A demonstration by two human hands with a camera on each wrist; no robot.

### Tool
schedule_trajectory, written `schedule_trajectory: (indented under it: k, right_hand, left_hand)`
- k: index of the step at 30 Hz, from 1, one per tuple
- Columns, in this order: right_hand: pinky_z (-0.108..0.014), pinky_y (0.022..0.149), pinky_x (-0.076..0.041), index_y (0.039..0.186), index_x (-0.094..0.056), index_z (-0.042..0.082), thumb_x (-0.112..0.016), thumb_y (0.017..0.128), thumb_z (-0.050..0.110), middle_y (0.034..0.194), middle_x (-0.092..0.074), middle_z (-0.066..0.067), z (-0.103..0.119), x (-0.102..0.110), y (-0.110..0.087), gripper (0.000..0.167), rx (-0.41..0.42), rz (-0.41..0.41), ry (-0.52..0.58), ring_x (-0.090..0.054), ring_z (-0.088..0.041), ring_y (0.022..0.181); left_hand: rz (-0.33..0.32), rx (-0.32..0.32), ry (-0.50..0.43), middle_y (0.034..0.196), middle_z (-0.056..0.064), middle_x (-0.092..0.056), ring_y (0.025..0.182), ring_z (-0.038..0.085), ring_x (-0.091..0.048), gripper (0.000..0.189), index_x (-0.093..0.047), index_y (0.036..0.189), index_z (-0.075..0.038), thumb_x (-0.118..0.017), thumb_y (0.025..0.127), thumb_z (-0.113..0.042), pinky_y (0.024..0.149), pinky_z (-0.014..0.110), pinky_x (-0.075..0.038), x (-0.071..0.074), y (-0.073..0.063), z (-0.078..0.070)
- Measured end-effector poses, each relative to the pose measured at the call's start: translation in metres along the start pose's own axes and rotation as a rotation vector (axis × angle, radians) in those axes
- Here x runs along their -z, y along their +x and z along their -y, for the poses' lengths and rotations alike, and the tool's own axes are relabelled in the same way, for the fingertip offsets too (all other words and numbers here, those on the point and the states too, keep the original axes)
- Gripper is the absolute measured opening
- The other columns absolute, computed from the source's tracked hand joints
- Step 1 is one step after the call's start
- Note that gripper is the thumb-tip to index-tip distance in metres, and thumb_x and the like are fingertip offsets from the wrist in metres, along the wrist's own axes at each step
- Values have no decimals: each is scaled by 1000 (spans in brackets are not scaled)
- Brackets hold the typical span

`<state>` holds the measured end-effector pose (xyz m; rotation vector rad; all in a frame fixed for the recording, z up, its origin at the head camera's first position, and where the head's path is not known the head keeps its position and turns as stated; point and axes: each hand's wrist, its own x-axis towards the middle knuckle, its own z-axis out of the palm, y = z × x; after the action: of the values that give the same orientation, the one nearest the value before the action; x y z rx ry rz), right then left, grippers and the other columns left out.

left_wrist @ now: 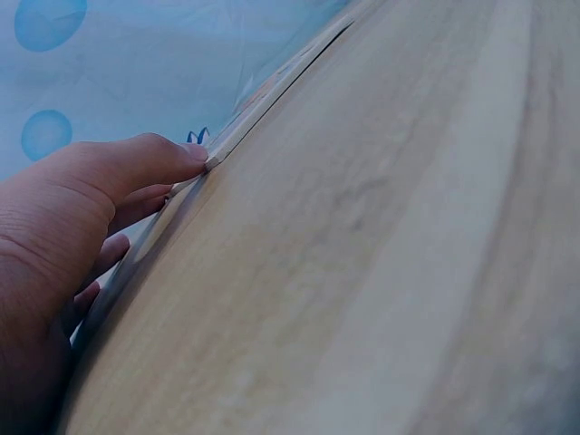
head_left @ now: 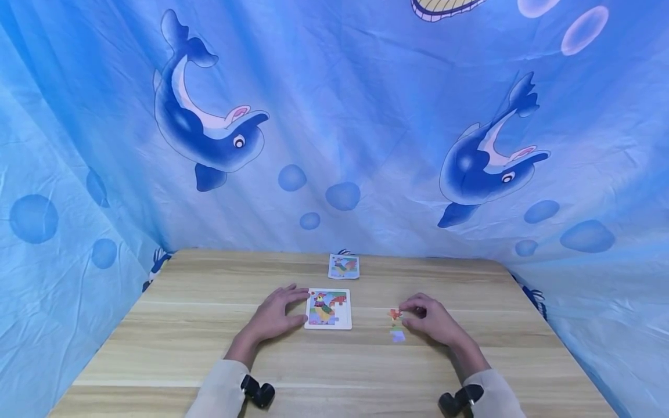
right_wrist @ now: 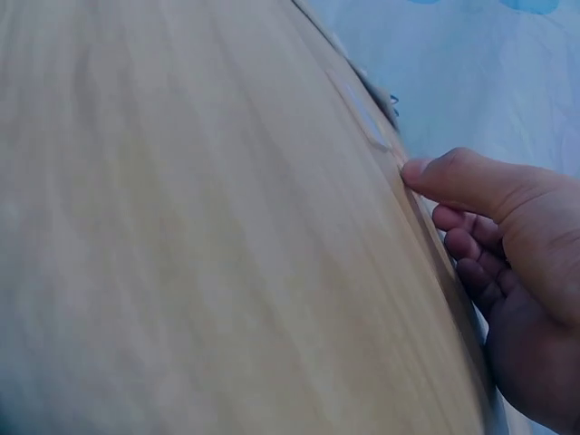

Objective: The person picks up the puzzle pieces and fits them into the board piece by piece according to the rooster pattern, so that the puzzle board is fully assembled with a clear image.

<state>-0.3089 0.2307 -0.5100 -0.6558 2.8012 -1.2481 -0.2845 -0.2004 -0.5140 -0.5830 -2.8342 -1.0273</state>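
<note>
A square jigsaw puzzle [head_left: 326, 316] in a white frame lies on the wooden table, a rooster picture mostly filled in, with a white gap at its right side. My left hand [head_left: 276, 313] rests at the frame's left edge, index finger at the upper corner and thumb lower down; in the left wrist view the thumb [left_wrist: 172, 159] touches the edge. My right hand [head_left: 427, 318] is at a red-orange puzzle piece [head_left: 394, 314], index finger and thumb at its right side; I cannot tell whether they pinch it. Just below lies a lilac and green piece [head_left: 398, 336].
Behind the frame, near the table's back edge, lies a picture card [head_left: 344, 266] with the same rooster. A blue curtain [head_left: 334, 133] printed with dolphins hangs around the wooden table [head_left: 209, 307]. Each sleeve cuff carries a black wrist camera.
</note>
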Motion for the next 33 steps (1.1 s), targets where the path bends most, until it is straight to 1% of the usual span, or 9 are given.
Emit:
schedule_trajectory:
  k: [4, 8, 15, 21, 26, 29, 33]
  right_hand:
    - [-20, 89, -52, 109, -78, 21, -83, 86, 22, 116, -68, 0, 0, -3, -1, 23, -12, -26, 1, -62, -15, 106]
    - [-21, 88, -52, 108, -78, 21, -83, 86, 21, 115, -68, 0, -1, -6, -1, 22, -8, -48, -10, -62, -14, 105]
    - [-21, 87, -52, 103, -78, 26, -84, 85, 21, 112, -68, 4, -2, -8, -1, 20, -18, -69, -23, -62, -12, 103]
    - [-21, 85, -52, 104, -79, 23, -84, 84, 20, 109, -69, 3, 1, -6, 0, 21, -10, -90, 14, -62, -13, 99]
    - [-23, 89, -54, 106, -78, 21, -85, 84, 20, 109, -71, 4, 8, -7, 6, 23, 17, -89, 15, -65, -14, 100]
    - [-25, 91, -56, 105, -79, 21, -85, 84, 20, 109, -71, 3, 15, -9, 12, 22, 34, -86, 1, -66, -15, 102]
    - [-28, 91, -56, 104, -79, 22, -84, 85, 19, 109, -71, 2, 25, -12, 21, 20, 41, -92, -12, -66, -16, 103]
  left_hand:
    - [-7, -5, -2, 156, 3, -54, 156, 35, -34, 57, -63, 143, -17, -74, 90, -32, 131, 60, -17, -1, 0, 0]
    - [-8, -2, 1, 156, 3, -54, 155, 35, -35, 57, -63, 143, -17, -74, 90, -33, 131, 60, -17, -1, 0, 0]
    - [-5, 3, 9, 156, 2, -54, 155, 35, -35, 57, -63, 143, -18, -74, 90, -34, 130, 61, -19, -1, 1, 0]
    - [0, 20, 7, 157, 1, -54, 156, 33, -33, 56, -63, 144, -19, -74, 90, -32, 131, 59, -19, -1, 0, 0]
    - [-5, 20, 5, 157, 2, -54, 156, 33, -34, 56, -63, 144, -18, -74, 90, -32, 130, 61, -19, -1, 0, 0]
    - [-3, 26, 0, 157, 1, -53, 156, 33, -33, 57, -62, 144, -19, -74, 91, -33, 130, 61, -19, -1, 0, -1]
    - [-5, 15, -7, 157, 2, -53, 156, 33, -34, 56, -63, 143, -18, -74, 90, -34, 129, 63, -20, -1, 1, 0]
